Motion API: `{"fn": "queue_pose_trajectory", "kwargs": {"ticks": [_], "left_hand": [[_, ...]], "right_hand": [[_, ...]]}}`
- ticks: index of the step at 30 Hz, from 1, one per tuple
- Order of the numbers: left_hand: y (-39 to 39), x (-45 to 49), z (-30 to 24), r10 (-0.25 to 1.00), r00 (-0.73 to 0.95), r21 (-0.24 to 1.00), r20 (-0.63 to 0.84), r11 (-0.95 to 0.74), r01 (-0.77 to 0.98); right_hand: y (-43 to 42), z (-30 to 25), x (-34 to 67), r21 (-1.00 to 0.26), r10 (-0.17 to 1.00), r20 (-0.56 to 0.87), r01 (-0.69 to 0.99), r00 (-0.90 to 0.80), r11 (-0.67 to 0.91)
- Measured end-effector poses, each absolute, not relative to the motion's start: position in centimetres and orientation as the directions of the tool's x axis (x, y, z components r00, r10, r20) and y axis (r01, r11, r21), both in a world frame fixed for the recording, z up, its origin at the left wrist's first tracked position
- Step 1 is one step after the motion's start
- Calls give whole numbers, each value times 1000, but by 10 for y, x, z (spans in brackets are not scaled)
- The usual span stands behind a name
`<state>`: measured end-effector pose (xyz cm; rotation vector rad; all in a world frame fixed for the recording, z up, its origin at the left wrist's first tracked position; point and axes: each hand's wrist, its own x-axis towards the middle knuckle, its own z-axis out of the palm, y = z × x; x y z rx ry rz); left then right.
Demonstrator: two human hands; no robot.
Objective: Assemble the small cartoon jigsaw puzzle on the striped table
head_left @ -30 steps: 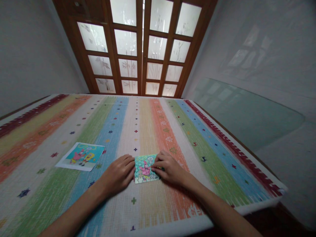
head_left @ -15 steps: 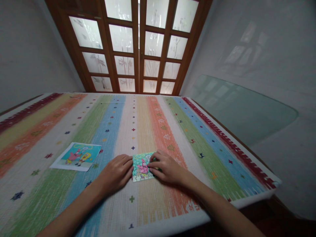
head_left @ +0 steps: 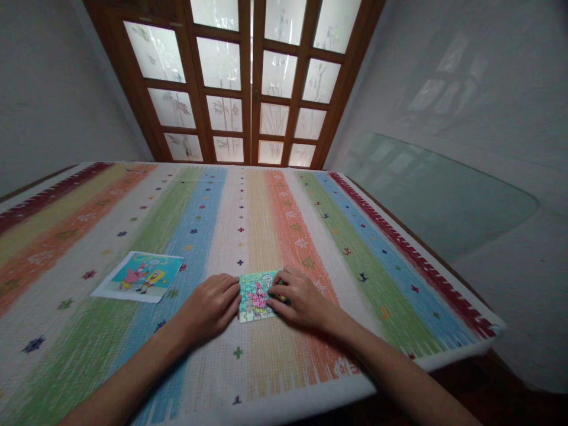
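A small jigsaw puzzle (head_left: 253,299) with a pink cartoon starfish on a green-blue ground lies flat on the striped tablecloth, its pieces interlocked. Against its left edge rest the bent, closed fingers of my left hand (head_left: 217,302), steadying it. My right hand (head_left: 298,297) covers the puzzle's right part, fingers curled down onto it; whether a single piece is between them is hidden. Off to the left lies a printed reference picture (head_left: 144,276) showing the same kind of cartoon figures, flat on the cloth and apart from both hands.
The tablecloth (head_left: 204,367) has coloured stripes and covers a wide table, whose front edge runs below my forearms. Beyond the far edge stand wooden doors (head_left: 247,89) with frosted panes. A pale wall (head_left: 444,118) rises on the right.
The view has shifted slightly. Both hands stay at the puzzle's two sides, with only a very small movement of the right fingers.
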<state>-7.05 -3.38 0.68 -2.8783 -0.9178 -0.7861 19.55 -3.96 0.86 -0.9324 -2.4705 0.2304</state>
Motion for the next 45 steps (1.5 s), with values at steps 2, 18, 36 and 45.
{"fn": "queue_pose_trajectory", "kwargs": {"ticks": [2,18,36,45], "left_hand": [[-34,-71,7,537,700,132,471,-827,546],[-35,-71,6,551,705,148,445,-822,549],[-35,-70,8,544,713,113,442,-822,557],[-36,-71,7,543,722,98,429,-822,560]], "right_hand": [[-41,8,194,-312,634,390,552,-668,773],[-40,14,195,-292,512,333,430,-792,855],[-48,17,186,-316,466,330,369,-821,874],[-49,18,182,-287,428,345,341,-835,895]]}}
